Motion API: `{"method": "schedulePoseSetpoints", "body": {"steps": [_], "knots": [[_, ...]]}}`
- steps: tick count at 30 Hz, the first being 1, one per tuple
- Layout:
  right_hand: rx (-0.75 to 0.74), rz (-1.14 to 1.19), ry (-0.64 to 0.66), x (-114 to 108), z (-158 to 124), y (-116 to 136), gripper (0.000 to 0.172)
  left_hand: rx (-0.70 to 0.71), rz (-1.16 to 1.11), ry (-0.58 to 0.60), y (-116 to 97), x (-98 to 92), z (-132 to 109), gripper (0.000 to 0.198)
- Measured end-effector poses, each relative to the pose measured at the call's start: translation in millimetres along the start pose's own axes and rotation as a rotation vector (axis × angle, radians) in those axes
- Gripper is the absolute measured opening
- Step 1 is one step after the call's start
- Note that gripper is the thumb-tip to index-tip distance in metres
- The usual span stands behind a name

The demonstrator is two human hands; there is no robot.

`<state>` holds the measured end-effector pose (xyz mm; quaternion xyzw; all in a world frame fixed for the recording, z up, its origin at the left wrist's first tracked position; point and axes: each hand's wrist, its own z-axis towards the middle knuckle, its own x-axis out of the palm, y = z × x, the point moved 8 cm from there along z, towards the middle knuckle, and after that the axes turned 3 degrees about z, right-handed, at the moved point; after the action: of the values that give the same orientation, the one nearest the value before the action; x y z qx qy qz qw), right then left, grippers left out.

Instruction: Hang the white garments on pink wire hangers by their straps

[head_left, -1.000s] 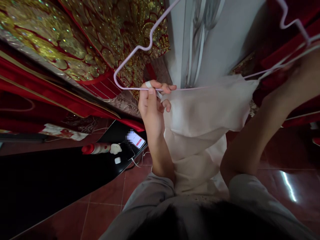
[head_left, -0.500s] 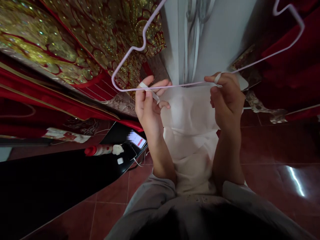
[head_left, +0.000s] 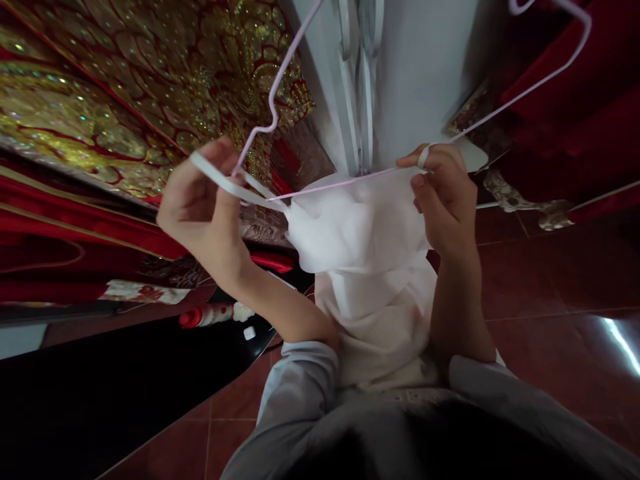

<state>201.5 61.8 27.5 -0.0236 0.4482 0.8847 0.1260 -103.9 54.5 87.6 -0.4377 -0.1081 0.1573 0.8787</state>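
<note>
A thin pale-pink hanger (head_left: 273, 87) spans the view, its lower bar running between my two hands. My left hand (head_left: 200, 200) is at the hanger's left end, with curled fingers and the thumb gripping a white strap (head_left: 213, 175). That strap is drawn out in a loop past the hanger's corner. Over at the right part of the bar, my right hand (head_left: 447, 193) is closed, with another white strap (head_left: 423, 157) round its index finger. From the straps a white garment (head_left: 345, 230) hangs below the bar, in front of my body.
Red and gold sequined garments (head_left: 200, 73) hang on the left, dark red cloth (head_left: 560, 113) on the right. A black table (head_left: 125, 380) at lower left bears a red-capped bottle (head_left: 197, 316) and a small white case (head_left: 249, 333). Grey-white straps (head_left: 367, 87) hang ahead.
My left hand has moved left and its fingers have curled, pulling the white strap out into a loop past the hanger's end. The right hand has barely shifted.
</note>
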Motion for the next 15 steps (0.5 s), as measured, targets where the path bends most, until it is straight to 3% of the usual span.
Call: {"method": "schedulePoseSetpoints", "body": {"steps": [3,5,7,10,15], "knots": [[0.014,-0.008,-0.008,0,-1,-1,0.031,-0.139,-0.020,0.179,-3,31.3,14,0.026],[0.009,-0.012,-0.033,-1,-2,-1,0.031,-0.239,-0.015,0.216,6,41.1,23,0.019],[0.015,-0.022,-0.043,-1,-2,-1,0.033,-0.332,-0.021,0.157,20,38.7,31,0.011],[0.029,-0.036,-0.033,1,-3,-2,0.036,-0.390,-0.052,0.044,40,28.1,32,0.026],[0.044,-0.039,-0.030,7,-4,2,0.034,-0.330,-0.264,-0.134,60,23.6,-8,0.031]]}}
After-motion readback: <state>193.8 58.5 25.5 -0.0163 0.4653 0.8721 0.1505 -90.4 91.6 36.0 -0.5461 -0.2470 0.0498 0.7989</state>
